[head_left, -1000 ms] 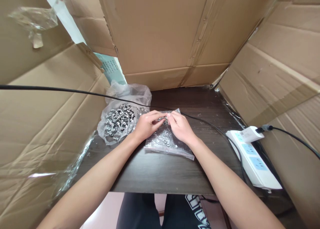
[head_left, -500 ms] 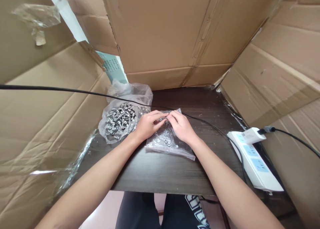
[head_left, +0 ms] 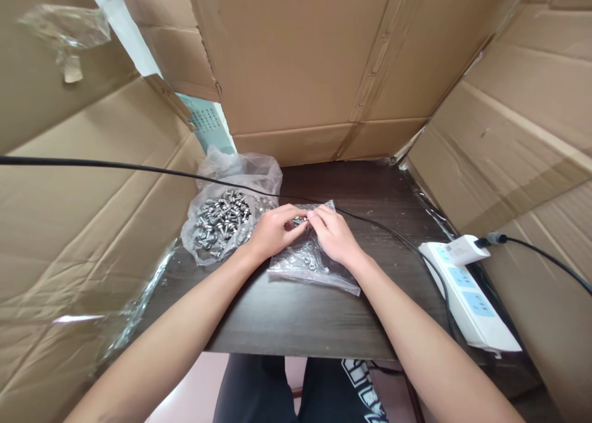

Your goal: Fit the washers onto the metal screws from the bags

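Both hands, left hand [head_left: 272, 232] and right hand [head_left: 333, 235], pinch one small screw [head_left: 300, 221] above the flat bag [head_left: 308, 264].

We see a dark wooden table [head_left: 324, 324] enclosed by cardboard walls [head_left: 296, 59] on three sides. On its left part lies an open plastic bag of metal screws [head_left: 222, 221], with the film crumpled around the heap. Just beside it, near the middle, lies a flat clear bag with small metal parts [head_left: 308, 264]. A thin black cable [head_left: 398, 238] runs across the table surface toward the right. At the right edge we see a white power strip [head_left: 472, 299] with a white plug adapter [head_left: 462, 249] in it.
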Motion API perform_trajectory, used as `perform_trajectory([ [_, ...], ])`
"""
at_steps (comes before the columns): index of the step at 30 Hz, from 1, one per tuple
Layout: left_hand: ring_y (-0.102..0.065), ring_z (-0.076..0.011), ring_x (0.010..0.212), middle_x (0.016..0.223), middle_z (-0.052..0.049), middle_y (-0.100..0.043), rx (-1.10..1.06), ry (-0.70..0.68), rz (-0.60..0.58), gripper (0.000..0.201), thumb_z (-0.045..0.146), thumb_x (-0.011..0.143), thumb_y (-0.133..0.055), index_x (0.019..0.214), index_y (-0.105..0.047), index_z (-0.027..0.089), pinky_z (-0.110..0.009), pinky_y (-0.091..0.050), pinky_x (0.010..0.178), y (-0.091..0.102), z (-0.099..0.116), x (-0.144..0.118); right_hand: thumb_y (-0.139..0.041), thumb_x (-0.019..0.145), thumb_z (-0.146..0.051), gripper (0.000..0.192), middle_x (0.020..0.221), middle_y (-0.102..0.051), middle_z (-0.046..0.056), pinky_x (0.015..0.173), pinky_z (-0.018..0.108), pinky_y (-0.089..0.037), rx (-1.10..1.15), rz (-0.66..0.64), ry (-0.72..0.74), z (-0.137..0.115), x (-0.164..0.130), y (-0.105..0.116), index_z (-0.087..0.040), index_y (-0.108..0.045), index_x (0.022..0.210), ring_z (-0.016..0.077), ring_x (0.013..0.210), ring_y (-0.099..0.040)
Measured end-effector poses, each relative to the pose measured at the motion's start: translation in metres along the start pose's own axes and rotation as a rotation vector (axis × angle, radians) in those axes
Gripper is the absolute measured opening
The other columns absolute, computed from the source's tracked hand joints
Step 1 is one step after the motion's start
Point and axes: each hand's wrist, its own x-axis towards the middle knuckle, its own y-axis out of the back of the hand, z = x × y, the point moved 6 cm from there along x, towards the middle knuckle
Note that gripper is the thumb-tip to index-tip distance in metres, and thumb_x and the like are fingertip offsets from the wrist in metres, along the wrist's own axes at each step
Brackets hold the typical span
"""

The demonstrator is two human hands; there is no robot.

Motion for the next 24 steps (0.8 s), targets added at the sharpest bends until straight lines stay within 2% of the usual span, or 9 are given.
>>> perform_trajectory([
  [5, -0.063, -0.0102, 0.06, 0.085, -0.003, -0.073, 0.023, 0.042, -0.018, 0.014, 0.021, 0.094, -0.067, 0.104, -0.076, 0.017, -0.021, -0.05, 0.06, -0.001, -0.004, 0.0, -0.051, 0.098, -0.038, 0.017, 0.095, -0.064, 0.006, 0.077, 0.034, -0.047, 0.044, 0.201, -0.023, -0.01, 0.0, 0.013, -0.023, -0.057, 0.1, 0.0205, 0.082, -0.06],
  [8, -0.066, -0.0148, 0.062, 0.078, -0.004, -0.072, 0.095, 0.069, -0.068, 0.007, 0.019, 0.088, -0.07, 0.091, -0.075, 0.014, -0.025, -0.052, 0.061, -0.007, -0.01, -0.002, -0.058, 0.094, -0.037, 0.019, 0.1, -0.065, 0.009, 0.083, 0.036, -0.048, -0.07, 0.257, 0.084, -0.041, 0.014, 0.018, -0.021, -0.06, 0.105, 0.0238, 0.091, -0.062],
  [10, -0.07, -0.0207, 0.067, 0.076, -0.007, -0.073, 0.126, 0.115, -0.088, 0.008, 0.02, 0.084, -0.073, 0.086, -0.074, 0.013, -0.029, -0.056, 0.063, -0.01, -0.015, -0.004, -0.064, 0.092, -0.04, 0.029, 0.11, -0.068, 0.011, 0.087, 0.038, -0.048, -0.16, 0.164, 0.116, -0.064, 0.031, 0.011, -0.022, -0.063, 0.114, 0.0274, 0.1, -0.064],
  [13, -0.074, -0.0322, 0.101, 0.108, -0.014, -0.077, 0.132, 0.134, -0.037, 0.035, 0.023, 0.083, -0.073, 0.116, -0.072, 0.011, -0.041, -0.062, 0.085, -0.008, -0.019, -0.007, -0.071, 0.087, -0.051, 0.058, 0.111, -0.073, 0.011, 0.082, 0.039, -0.051, -0.343, -0.086, 0.057, -0.087, 0.056, -0.011, -0.026, -0.057, 0.137, 0.0312, 0.097, -0.069],
  [15, -0.068, -0.0363, 0.12, 0.127, -0.016, -0.072, 0.146, 0.147, -0.008, 0.048, 0.022, 0.083, -0.073, 0.129, -0.066, 0.012, -0.047, -0.058, 0.099, -0.005, -0.02, -0.008, -0.066, 0.091, -0.05, 0.042, 0.111, -0.075, 0.011, 0.081, 0.037, -0.051, -0.474, -0.187, 0.038, -0.097, 0.067, -0.022, -0.027, -0.066, 0.127, 0.0309, 0.097, -0.071],
  [16, -0.067, -0.0367, 0.121, 0.126, -0.016, -0.072, 0.145, 0.162, -0.014, 0.047, 0.021, 0.082, -0.073, 0.128, -0.067, 0.012, -0.047, -0.058, 0.099, -0.005, -0.02, -0.007, -0.059, 0.096, -0.047, 0.031, 0.109, -0.076, 0.011, 0.079, 0.036, -0.051, -0.518, -0.205, 0.031, -0.101, 0.071, -0.025, -0.026, -0.071, 0.115, 0.0304, 0.096, -0.072],
  [17, -0.069, -0.036, 0.116, 0.12, -0.016, -0.075, 0.139, 0.181, -0.032, 0.042, 0.02, 0.082, -0.073, 0.123, -0.069, 0.012, -0.045, -0.059, 0.097, -0.005, -0.021, -0.007, -0.052, 0.1, -0.045, 0.03, 0.105, -0.076, 0.011, 0.078, 0.035, -0.051, -0.545, -0.193, 0.015, -0.104, 0.074, -0.025, -0.024, -0.073, 0.105, 0.0294, 0.095, -0.073],
  [21, -0.072, -0.0219, 0.073, 0.084, -0.007, -0.076, 0.083, 0.189, -0.125, 0.01, 0.021, 0.087, -0.071, 0.093, -0.076, 0.014, -0.031, -0.058, 0.072, -0.009, -0.017, -0.004, -0.033, 0.109, -0.04, 0.04, 0.099, -0.075, 0.01, 0.079, 0.033, -0.05, -0.458, 0.068, 0.025, -0.114, 0.087, 0.0, -0.021, -0.067, 0.102, 0.0256, 0.09, -0.072],
  [24, -0.065, -0.0126, 0.061, 0.087, -0.004, -0.075, 0.025, 0.125, -0.129, 0.013, 0.022, 0.093, -0.068, 0.101, -0.076, 0.016, -0.025, -0.054, 0.066, -0.009, -0.009, -0.002, -0.02, 0.111, -0.038, 0.045, 0.099, -0.07, 0.01, 0.083, 0.034, -0.049, -0.351, 0.357, 0.096, -0.127, 0.095, 0.037, -0.02, -0.061, 0.105, 0.0227, 0.092, -0.07],
])
